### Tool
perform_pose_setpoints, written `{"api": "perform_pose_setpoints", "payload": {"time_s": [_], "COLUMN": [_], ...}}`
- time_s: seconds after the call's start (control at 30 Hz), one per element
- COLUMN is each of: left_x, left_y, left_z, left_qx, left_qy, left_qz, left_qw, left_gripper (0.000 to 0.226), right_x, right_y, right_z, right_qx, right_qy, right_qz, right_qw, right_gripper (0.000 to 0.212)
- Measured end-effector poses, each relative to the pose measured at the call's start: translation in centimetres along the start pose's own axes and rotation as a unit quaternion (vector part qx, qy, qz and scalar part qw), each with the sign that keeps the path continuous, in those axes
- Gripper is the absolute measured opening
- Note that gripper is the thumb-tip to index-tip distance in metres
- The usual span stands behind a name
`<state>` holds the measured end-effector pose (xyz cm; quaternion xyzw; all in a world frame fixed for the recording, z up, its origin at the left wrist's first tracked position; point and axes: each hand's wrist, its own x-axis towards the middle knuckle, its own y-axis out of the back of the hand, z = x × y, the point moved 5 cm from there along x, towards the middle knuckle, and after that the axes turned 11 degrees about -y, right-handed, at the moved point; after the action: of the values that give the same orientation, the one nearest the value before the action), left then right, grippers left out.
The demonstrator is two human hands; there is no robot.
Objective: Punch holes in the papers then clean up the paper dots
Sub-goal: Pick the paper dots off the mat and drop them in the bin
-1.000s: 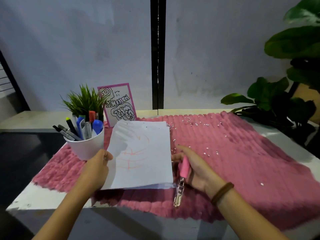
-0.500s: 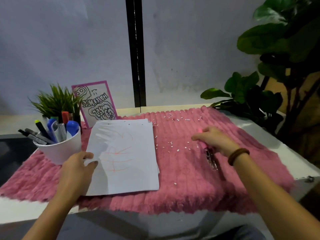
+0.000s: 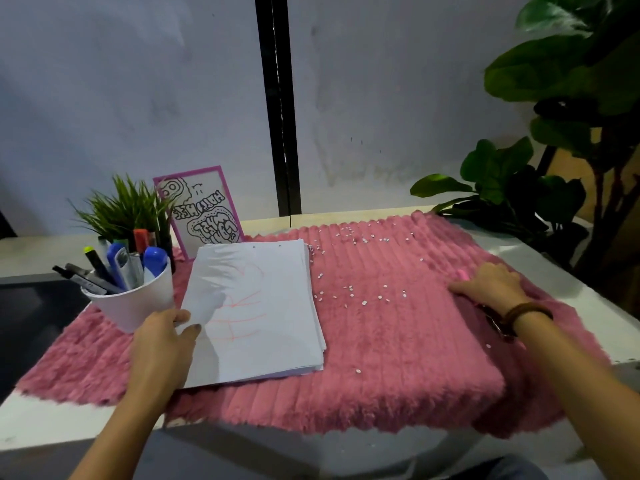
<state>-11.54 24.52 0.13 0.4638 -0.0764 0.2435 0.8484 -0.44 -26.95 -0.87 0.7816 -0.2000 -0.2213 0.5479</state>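
Everything sits on a fluffy pink ribbed mat [image 3: 398,358] that covers most of a white table [image 3: 52,420]. The stack of white papers with an orange scribble on the top sheet [image 3: 263,306] lies flat on the left half of the mat, and there are punched holes along its far edge.

The left hand [image 3: 161,351] is at the stack's near-left corner with the thumb [image 3: 193,330] on top of the sheet. Honestly can't tell if it's pinching the corner or just resting there.

The right hand [image 3: 491,289], which has a brown bracelet [image 3: 526,311] on the wrist, is palm-down at the mat's right edge over the pink-handled metal hole punch [image 3: 463,274]. Only the pink tip and a bit of metal peek out, so no idea if it's clamped on it or just lying over it.

Little white paper dots [image 3: 349,289] are scattered over the middle and far side of the mat.

On the mat's far-left corner there's a white cup [image 3: 138,299] full of markers [image 3: 154,261]. Behind that are a small spiky green plant [image 3: 121,209] and a purple-bordered doodle card [image 3: 204,209]. A big dark leafy plant [image 3: 519,188] stands off the mat's far-right corner.
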Motion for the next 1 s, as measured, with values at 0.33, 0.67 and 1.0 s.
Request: {"api": "perform_pose_setpoints", "payload": {"time_s": [0.33, 0.67, 1.0], "left_x": [-5.0, -9.4, -11.1], "left_y": [-3.4, -5.8, -7.9], "left_z": [9.0, 13.3, 14.8], "left_qx": [0.017, -0.017, 0.008], "left_qy": [-0.410, -0.483, -0.352], "left_qz": [-0.133, -0.049, -0.097], "left_qw": [0.902, 0.874, 0.931], "left_gripper": [0.065, 0.038, 0.029], "right_x": [-6.4, -12.7, -13.2], "right_y": [4.0, 0.1, -1.0], "right_z": [3.9, 7.1, 6.6], "right_qx": [0.228, 0.204, 0.194], "right_qy": [0.094, 0.143, 0.096], "right_qz": [0.121, 0.059, 0.141], "right_qw": [0.962, 0.967, 0.966], "right_gripper": [0.019, 0.010, 0.012]}}
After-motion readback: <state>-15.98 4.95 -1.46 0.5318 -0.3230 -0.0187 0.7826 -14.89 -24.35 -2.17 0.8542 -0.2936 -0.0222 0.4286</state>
